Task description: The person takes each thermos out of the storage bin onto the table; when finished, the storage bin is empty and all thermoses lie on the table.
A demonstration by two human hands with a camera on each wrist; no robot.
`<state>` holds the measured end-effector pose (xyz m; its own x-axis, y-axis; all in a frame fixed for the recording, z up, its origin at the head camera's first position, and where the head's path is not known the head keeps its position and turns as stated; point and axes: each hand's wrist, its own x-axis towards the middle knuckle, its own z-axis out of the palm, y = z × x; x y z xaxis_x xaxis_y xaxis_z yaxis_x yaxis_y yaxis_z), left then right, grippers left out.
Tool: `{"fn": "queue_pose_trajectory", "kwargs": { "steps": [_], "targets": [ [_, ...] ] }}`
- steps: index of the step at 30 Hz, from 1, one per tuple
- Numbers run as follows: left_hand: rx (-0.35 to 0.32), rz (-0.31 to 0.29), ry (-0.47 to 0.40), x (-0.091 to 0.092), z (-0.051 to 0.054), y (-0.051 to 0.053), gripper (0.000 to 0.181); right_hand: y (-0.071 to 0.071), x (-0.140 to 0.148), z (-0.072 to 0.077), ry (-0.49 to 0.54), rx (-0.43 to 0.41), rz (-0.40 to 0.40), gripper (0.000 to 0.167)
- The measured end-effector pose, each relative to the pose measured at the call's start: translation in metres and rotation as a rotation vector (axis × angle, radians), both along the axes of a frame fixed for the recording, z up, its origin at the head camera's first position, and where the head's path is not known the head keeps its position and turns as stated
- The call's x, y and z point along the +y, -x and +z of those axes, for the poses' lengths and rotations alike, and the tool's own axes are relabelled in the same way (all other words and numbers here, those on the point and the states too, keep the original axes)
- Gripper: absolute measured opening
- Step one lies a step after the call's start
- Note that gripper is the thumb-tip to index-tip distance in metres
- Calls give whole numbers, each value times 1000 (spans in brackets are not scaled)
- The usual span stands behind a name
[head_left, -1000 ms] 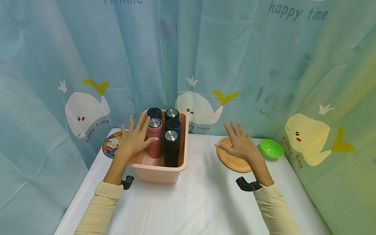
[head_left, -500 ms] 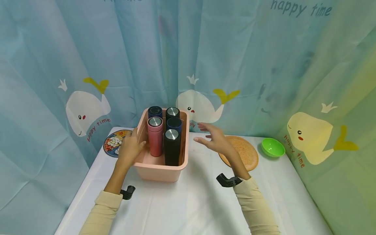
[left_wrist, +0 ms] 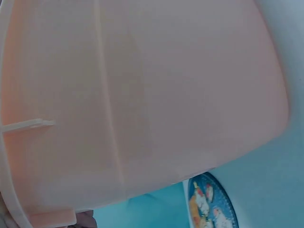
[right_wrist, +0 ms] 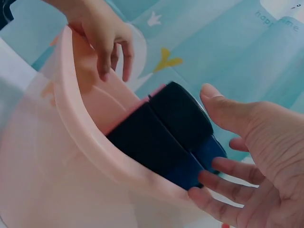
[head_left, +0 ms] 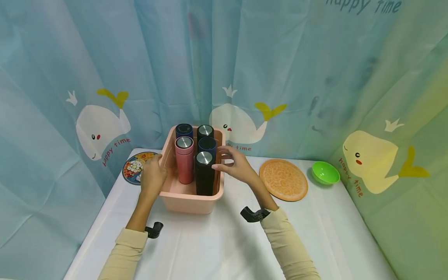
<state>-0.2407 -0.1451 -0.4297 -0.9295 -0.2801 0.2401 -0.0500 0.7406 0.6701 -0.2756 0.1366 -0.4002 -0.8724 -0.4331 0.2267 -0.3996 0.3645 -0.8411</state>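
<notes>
A pink plastic bin (head_left: pixel 187 204) holds several upright thermos bottles. At its front stands a black thermos (head_left: pixel 204 177) with a silver lid, beside a pink thermos (head_left: pixel 184 163). Behind these are a dark blue thermos (head_left: pixel 207 144), another dark blue one (head_left: pixel 184 130) and a black one (head_left: pixel 205 131). My left hand (head_left: pixel 153 175) grips the bin's left rim; the left wrist view shows mostly the outer wall (left_wrist: pixel 190 95). My right hand (head_left: pixel 236 165) hovers at the right rim, thumb near the front black thermos. In the right wrist view its fingers (right_wrist: pixel 232 187) are spread and hold nothing.
A round patterned mat (head_left: pixel 133 169) lies left of the bin, partly behind my left hand. To the right are a round orange mat (head_left: pixel 283 181) and a green bowl (head_left: pixel 325 173). A whale-print curtain (head_left: pixel 280 70) closes the back and sides of the white table (head_left: pixel 196 249).
My right hand has moved left from above the orange mat to the bin's right rim. The left hand has come down from beside the pink thermos onto the left rim.
</notes>
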Motion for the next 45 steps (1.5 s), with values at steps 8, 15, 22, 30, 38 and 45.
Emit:
{"fn": "queue_pose_trajectory", "kwargs": {
  "steps": [8, 15, 22, 30, 38, 45],
  "targets": [
    [-24, 3, -14, -2, -2, 1, 51, -3, -18, -1, -32, 5, -26, 66],
    [-39, 6, -17, -2, -2, 0, 52, -3, -27, -3, -54, 23, -49, 66],
    [-48, 12, -14, -2, -5, 3, 52, -3, -32, -4, -62, 57, -77, 65],
    [-79, 15, -19, -2, -4, 2, 54, -5, -35, -7, -62, 41, -98, 67],
    [-64, 11, -7, -1, -4, 2, 53, -6, -34, -7, -105, 88, -60, 69],
    [-71, 13, 8, -3, -4, 2, 53, -7, -36, -8, -92, 72, -23, 70]
  ]
}}
